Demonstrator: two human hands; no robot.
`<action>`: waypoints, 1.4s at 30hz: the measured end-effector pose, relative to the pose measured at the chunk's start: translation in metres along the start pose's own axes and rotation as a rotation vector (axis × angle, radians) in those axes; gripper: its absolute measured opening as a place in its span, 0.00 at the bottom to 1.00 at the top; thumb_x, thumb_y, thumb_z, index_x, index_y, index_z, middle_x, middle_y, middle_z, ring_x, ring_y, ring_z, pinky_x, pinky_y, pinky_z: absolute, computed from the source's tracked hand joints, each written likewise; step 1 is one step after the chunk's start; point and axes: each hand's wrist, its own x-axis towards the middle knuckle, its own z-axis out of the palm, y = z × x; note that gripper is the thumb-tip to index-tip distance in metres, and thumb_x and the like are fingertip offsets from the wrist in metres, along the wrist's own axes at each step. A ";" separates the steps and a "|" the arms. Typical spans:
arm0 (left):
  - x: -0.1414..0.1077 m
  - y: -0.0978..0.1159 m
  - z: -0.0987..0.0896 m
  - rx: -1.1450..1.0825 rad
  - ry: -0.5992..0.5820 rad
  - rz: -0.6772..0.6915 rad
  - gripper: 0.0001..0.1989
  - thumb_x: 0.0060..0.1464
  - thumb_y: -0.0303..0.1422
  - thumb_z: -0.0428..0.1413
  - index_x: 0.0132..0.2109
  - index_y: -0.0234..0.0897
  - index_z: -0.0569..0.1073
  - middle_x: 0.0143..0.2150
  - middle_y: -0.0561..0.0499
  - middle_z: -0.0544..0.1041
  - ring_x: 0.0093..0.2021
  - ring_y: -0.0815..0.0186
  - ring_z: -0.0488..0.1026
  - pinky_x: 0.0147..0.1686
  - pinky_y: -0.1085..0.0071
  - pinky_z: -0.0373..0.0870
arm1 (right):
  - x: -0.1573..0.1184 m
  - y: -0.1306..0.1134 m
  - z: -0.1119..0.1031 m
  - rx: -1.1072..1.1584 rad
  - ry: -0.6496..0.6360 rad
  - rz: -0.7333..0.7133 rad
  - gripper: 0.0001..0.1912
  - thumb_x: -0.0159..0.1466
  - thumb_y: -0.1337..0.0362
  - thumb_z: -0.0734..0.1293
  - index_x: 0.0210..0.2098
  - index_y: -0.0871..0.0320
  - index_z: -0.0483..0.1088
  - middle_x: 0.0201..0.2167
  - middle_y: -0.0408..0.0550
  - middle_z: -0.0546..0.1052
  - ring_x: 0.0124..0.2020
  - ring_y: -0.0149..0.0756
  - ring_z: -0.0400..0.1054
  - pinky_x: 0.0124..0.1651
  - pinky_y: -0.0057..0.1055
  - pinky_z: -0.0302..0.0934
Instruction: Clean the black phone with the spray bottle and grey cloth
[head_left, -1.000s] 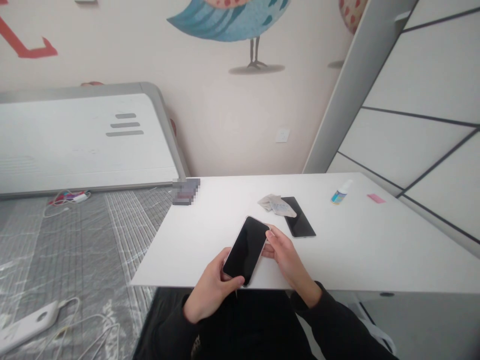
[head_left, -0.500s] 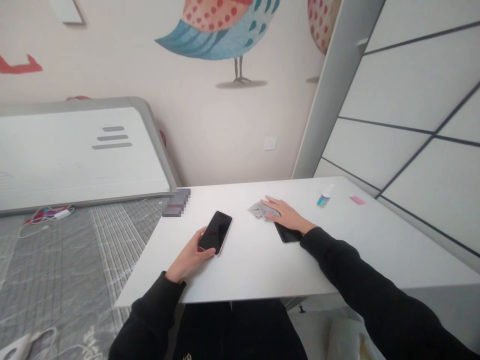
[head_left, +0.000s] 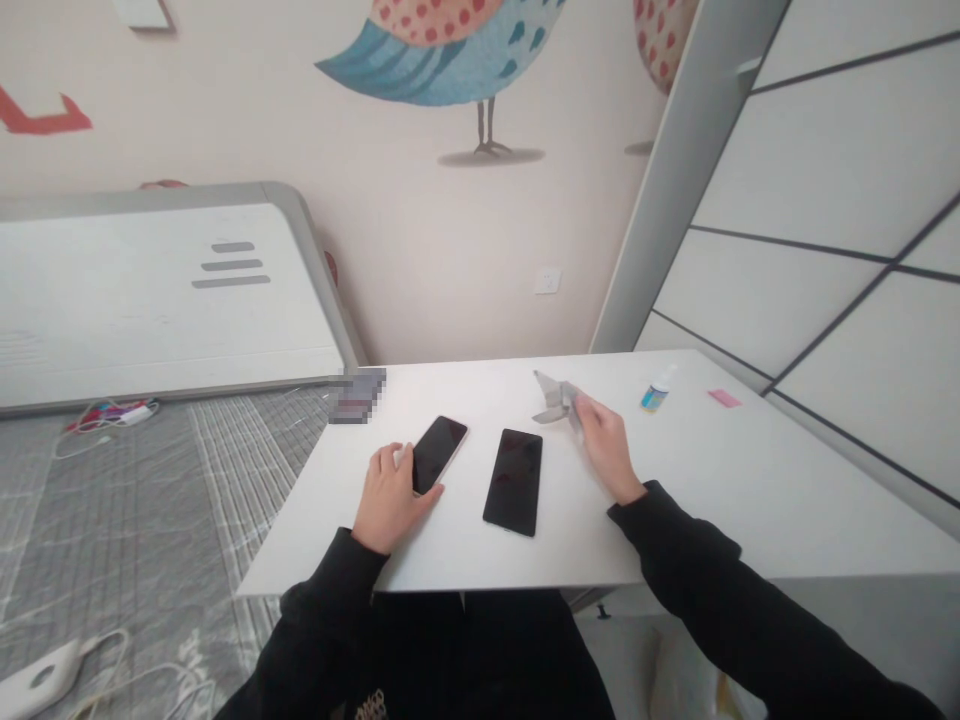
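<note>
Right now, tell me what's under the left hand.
The black-screened phone extends partly under the left hand; its far end shows. White table shows around them. The phone's near corner is covered, and whatever lies beneath the palm cannot be seen.

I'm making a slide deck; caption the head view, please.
Left hand on a phone, right hand holding a gray cloth, a black-screened device lying between them.
</note>
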 end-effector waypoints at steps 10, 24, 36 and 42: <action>-0.044 0.103 0.047 -0.072 0.000 0.137 0.47 0.57 0.41 0.61 0.73 0.25 0.46 0.55 0.33 0.71 0.55 0.45 0.68 0.56 0.48 0.67 | -0.064 -0.012 0.006 -0.296 -0.785 -0.349 0.25 0.68 0.55 0.65 0.64 0.51 0.69 0.65 0.48 0.69 0.68 0.49 0.61 0.73 0.55 0.48; -0.043 0.079 0.038 -0.146 -0.039 0.163 0.47 0.55 0.34 0.59 0.74 0.27 0.43 0.58 0.35 0.71 0.56 0.46 0.67 0.58 0.49 0.67 | -0.058 -0.017 0.014 -0.292 -0.826 -0.488 0.29 0.71 0.50 0.64 0.68 0.51 0.63 0.67 0.51 0.66 0.68 0.49 0.60 0.72 0.52 0.49; -0.049 0.061 0.024 0.018 -0.005 0.233 0.30 0.57 0.34 0.60 0.64 0.27 0.66 0.59 0.36 0.73 0.58 0.47 0.69 0.60 0.51 0.69 | -0.020 0.025 -0.012 -0.314 -0.638 -0.243 0.20 0.68 0.54 0.64 0.58 0.48 0.74 0.60 0.47 0.75 0.62 0.50 0.68 0.69 0.53 0.57; -0.022 0.016 -0.001 0.116 -0.122 0.472 0.47 0.47 0.53 0.68 0.70 0.49 0.61 0.76 0.39 0.50 0.72 0.35 0.52 0.65 0.34 0.55 | -0.014 0.028 -0.020 -0.114 -0.395 -0.028 0.20 0.66 0.56 0.64 0.56 0.51 0.71 0.56 0.51 0.77 0.60 0.49 0.69 0.64 0.51 0.60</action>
